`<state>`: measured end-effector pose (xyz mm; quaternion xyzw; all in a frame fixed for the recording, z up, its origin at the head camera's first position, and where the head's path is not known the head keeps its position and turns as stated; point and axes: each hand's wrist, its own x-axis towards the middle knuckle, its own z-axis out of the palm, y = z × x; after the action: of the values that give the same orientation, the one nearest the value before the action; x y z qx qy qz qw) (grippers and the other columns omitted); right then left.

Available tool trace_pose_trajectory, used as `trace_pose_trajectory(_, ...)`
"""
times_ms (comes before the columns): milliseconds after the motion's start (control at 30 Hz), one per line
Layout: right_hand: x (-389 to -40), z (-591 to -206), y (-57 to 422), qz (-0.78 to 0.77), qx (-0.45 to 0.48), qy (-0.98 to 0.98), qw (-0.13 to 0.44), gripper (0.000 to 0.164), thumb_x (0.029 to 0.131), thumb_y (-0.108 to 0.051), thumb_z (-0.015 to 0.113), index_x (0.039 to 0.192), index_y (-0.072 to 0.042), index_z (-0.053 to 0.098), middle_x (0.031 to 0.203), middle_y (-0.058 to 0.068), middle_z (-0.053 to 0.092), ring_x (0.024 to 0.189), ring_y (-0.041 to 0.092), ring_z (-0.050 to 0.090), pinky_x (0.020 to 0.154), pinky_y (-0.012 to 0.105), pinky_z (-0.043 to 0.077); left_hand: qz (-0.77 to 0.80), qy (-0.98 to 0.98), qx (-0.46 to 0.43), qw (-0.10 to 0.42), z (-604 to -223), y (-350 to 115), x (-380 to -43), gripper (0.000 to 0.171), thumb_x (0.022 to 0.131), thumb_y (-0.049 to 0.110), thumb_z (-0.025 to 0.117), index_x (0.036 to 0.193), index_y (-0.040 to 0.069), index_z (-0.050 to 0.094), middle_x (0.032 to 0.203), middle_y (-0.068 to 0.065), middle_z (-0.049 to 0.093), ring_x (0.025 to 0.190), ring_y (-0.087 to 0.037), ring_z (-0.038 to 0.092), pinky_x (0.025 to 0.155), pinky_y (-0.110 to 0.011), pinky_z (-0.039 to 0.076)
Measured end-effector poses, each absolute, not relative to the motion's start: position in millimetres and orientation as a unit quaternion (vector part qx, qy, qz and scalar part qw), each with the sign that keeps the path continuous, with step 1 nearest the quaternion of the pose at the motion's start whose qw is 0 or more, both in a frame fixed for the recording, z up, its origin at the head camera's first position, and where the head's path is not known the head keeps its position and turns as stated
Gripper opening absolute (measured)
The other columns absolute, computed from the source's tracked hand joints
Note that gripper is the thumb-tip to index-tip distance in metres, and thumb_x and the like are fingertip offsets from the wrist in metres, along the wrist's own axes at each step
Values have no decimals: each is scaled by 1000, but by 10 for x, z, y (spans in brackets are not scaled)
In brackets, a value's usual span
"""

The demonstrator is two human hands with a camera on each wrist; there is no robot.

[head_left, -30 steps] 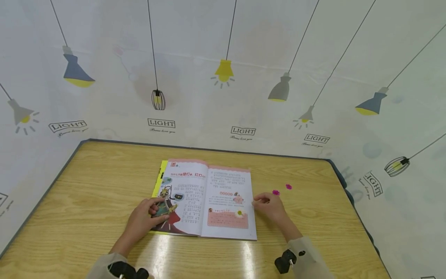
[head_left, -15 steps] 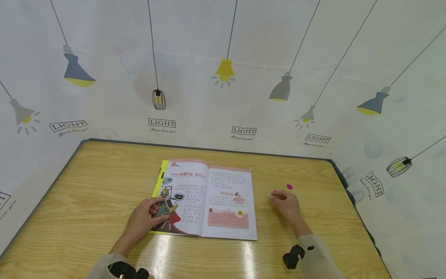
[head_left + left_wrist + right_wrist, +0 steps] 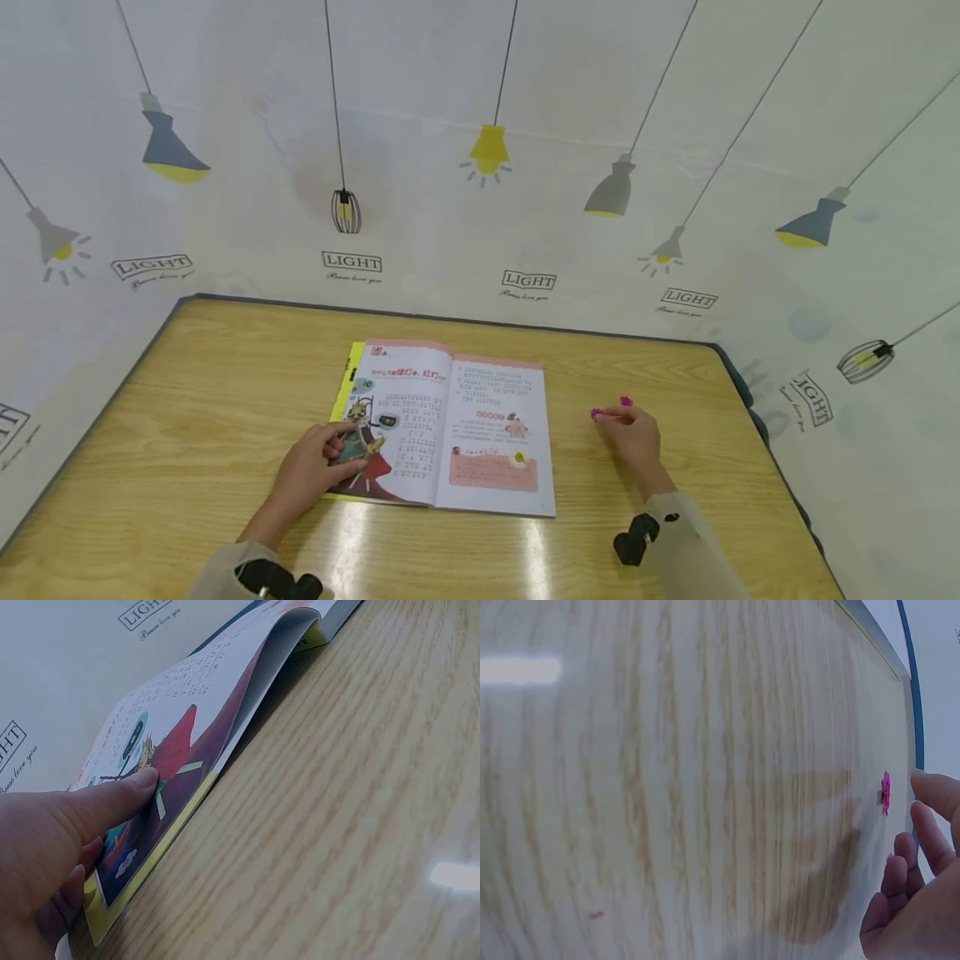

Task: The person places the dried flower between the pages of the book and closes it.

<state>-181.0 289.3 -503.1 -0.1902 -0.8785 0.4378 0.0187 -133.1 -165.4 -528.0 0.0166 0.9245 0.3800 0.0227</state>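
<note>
An open picture book [image 3: 495, 492] with printed pages lies on the wooden table. My left hand [image 3: 311, 467] rests on its left page; in the left wrist view the thumb [image 3: 142, 781] presses the page near the outer corner, with other fingers bent beside the edge. Right of the book, my right hand [image 3: 633, 437] reaches towards two small pink flowers. One pink flower [image 3: 596, 413] is by the fingertips; the other pink flower [image 3: 626, 401] shows just behind the hand. In the right wrist view, a flower [image 3: 886, 793] stands apart from the spread thumb and fingers.
The wooden table [image 3: 187, 400] has a dark blue edge and reaches a wall covering [image 3: 420, 167] printed with hanging lamps. A yellow cover edge [image 3: 347, 375] sticks out beneath the book's left page. Camera mounts [image 3: 636, 540] sit on both wrists.
My right hand has moved right, away from the book's right edge to the pink flowers. The left hand and the book have stayed in place. The head view has shifted slightly.
</note>
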Motion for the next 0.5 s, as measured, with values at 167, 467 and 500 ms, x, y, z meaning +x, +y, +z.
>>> trace_pose_trajectory(167,-1829,-5058,2904,438,-202,-876,24,35,85,-21,68,106,6,64,94,17,64,89,29,57,66,26,41,383,923,19,18,-5271,-1645,-1331,58,72,26,80,122,5,59,89,-2,51,76,-15,49,68,-33,42)
trace_pose_trajectory(467,-1832,-5098,2872,446,-232,-863,46,35,85,-23,68,107,4,65,93,13,61,81,20,53,63,26,40,388,921,18,19,-5250,-1650,-1326,57,73,26,80,122,6,59,89,-3,50,77,-15,49,69,-34,42)
trace_pose_trajectory(500,-1833,-5104,2868,445,-231,-864,46,36,85,-24,68,107,3,64,94,13,61,81,20,53,64,26,40,388,921,18,20,-5244,-1652,-1323,57,73,26,80,122,7,59,89,-3,50,77,-15,49,69,-34,42)
